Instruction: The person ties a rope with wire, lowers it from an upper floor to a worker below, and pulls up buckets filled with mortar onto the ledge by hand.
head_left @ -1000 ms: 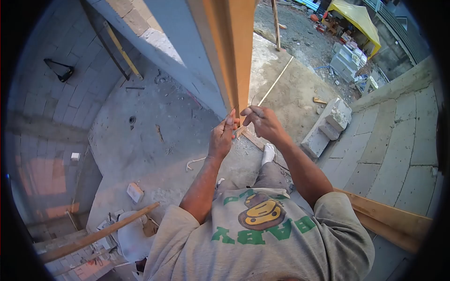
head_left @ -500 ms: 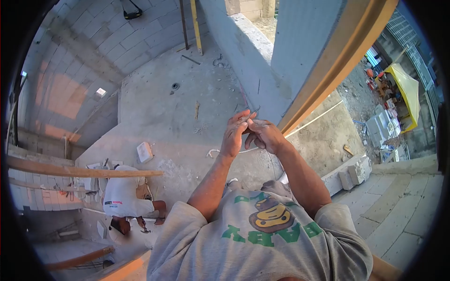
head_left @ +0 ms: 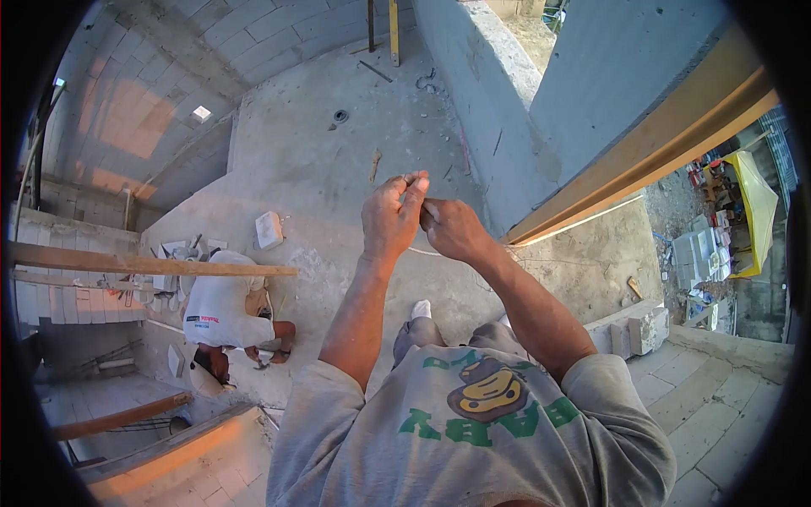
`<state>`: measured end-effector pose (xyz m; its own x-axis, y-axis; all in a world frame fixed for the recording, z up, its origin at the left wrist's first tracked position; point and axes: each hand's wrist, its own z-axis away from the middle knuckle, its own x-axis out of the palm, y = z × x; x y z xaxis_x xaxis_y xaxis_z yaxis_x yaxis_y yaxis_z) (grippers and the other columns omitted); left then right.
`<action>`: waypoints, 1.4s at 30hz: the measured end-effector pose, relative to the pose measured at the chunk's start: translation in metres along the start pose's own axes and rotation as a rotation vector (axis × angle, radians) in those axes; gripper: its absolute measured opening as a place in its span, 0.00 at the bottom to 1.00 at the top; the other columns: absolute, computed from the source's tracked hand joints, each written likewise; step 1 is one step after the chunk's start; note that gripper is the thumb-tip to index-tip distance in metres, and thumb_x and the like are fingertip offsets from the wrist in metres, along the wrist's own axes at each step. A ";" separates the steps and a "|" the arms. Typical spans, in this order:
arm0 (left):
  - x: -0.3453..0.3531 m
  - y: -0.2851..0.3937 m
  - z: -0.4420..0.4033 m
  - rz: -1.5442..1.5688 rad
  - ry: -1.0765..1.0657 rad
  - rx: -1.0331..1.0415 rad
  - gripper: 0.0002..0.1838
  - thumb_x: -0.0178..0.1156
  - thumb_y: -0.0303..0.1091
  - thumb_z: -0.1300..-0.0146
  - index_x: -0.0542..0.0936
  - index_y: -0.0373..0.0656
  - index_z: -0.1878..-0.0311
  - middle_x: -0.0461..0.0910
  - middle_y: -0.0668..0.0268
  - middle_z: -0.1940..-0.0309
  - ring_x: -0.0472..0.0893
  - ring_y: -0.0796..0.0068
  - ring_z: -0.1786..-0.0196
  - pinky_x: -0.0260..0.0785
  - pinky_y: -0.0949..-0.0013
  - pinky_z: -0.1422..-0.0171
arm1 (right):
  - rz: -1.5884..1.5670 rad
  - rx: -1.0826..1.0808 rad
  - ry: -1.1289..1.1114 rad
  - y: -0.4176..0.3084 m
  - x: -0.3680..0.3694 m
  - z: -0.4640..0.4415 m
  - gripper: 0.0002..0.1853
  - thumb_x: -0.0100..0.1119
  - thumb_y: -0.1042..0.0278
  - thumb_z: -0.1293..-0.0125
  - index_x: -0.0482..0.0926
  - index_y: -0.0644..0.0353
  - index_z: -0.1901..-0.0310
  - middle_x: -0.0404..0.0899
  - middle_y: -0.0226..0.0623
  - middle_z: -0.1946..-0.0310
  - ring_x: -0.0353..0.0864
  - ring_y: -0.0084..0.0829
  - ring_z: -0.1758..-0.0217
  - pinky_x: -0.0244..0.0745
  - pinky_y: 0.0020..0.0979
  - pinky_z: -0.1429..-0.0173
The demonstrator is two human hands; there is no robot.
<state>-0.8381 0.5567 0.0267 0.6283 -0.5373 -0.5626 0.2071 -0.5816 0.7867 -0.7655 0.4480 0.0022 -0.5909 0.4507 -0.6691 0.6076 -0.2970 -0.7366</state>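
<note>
Your left hand [head_left: 390, 221], right hand [head_left: 456, 228] moving away from wooden post [head_left: 650, 156], fingers [head_left: 415, 193] pressing together; cannot tell whether pinching anything.

Building site: raw block walls [head_left: 279, 34] rise beyond the fingers [head_left: 416, 193], a dusty concrete floor [head_left: 296, 135] lies beneath them, unpainted timber framing [head_left: 659, 139] stands to their right, and farther right is rough outdoor ground [head_left: 667, 198].

Left hand [head_left: 389, 224] is just beside right hand [head_left: 458, 230] above concrete floor [head_left: 291, 148]; contact is unclear.
</note>
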 end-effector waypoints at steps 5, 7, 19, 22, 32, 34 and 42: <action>0.010 -0.037 0.026 0.058 -0.080 -0.308 0.17 0.53 0.40 0.33 0.81 0.36 0.69 0.81 0.62 0.76 0.82 0.67 0.69 0.72 0.67 0.60 | 0.065 0.101 -0.135 0.002 0.048 0.014 0.09 0.50 0.66 0.35 0.74 0.63 0.64 0.77 0.53 0.79 0.78 0.54 0.74 0.72 0.48 0.68; 0.021 -0.079 0.044 0.647 0.078 -0.689 0.17 0.51 0.40 0.32 0.78 0.39 0.71 0.79 0.64 0.79 0.82 0.67 0.69 0.73 0.64 0.60 | -0.030 0.145 -0.129 0.012 0.073 0.028 0.10 0.51 0.64 0.34 0.73 0.63 0.62 0.77 0.54 0.80 0.78 0.54 0.75 0.72 0.48 0.68; 0.082 -0.230 0.152 0.835 -0.189 -0.931 0.14 0.58 0.40 0.37 0.79 0.38 0.59 0.82 0.60 0.64 0.81 0.66 0.55 0.72 0.63 0.47 | -0.118 0.279 -0.295 0.134 0.164 0.092 0.04 0.54 0.73 0.39 0.75 0.56 0.62 0.79 0.50 0.73 0.80 0.53 0.68 0.72 0.46 0.67; 0.127 -0.326 0.170 0.249 -0.432 -0.638 0.19 0.64 0.45 0.43 0.80 0.39 0.57 0.83 0.58 0.61 0.81 0.62 0.55 0.71 0.64 0.48 | 0.046 0.510 -0.221 0.231 0.198 0.112 0.02 0.52 0.73 0.38 0.74 0.57 0.65 0.78 0.51 0.75 0.79 0.54 0.69 0.72 0.46 0.67; 0.347 -0.704 0.154 -0.544 -0.311 -1.105 0.34 0.49 0.69 0.42 0.80 0.43 0.59 0.82 0.53 0.60 0.80 0.53 0.51 0.71 0.53 0.49 | 0.006 0.972 -0.406 0.383 0.325 0.227 0.06 0.53 0.70 0.35 0.77 0.62 0.64 0.80 0.46 0.73 0.82 0.48 0.68 0.74 0.38 0.65; 0.368 -0.736 0.155 -0.596 -0.343 -1.057 0.34 0.48 0.68 0.42 0.80 0.42 0.59 0.82 0.51 0.60 0.80 0.51 0.51 0.71 0.53 0.49 | -0.037 0.973 -0.377 0.397 0.341 0.249 0.06 0.53 0.70 0.35 0.77 0.63 0.65 0.80 0.46 0.73 0.82 0.47 0.68 0.74 0.38 0.65; 0.318 -0.637 0.159 0.245 -0.072 -0.683 0.22 0.56 0.49 0.34 0.71 0.34 0.67 0.72 0.63 0.77 0.78 0.73 0.72 0.74 0.66 0.68 | -0.056 0.886 -0.129 0.351 0.296 0.249 0.03 0.55 0.74 0.38 0.76 0.59 0.64 0.79 0.45 0.76 0.80 0.48 0.74 0.72 0.41 0.70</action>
<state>-0.8893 0.6596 -0.6935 0.6709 -0.6557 -0.3465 0.5033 0.0595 0.8620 -0.8597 0.2678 -0.4789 -0.6950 0.4016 -0.5963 -0.0247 -0.8423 -0.5384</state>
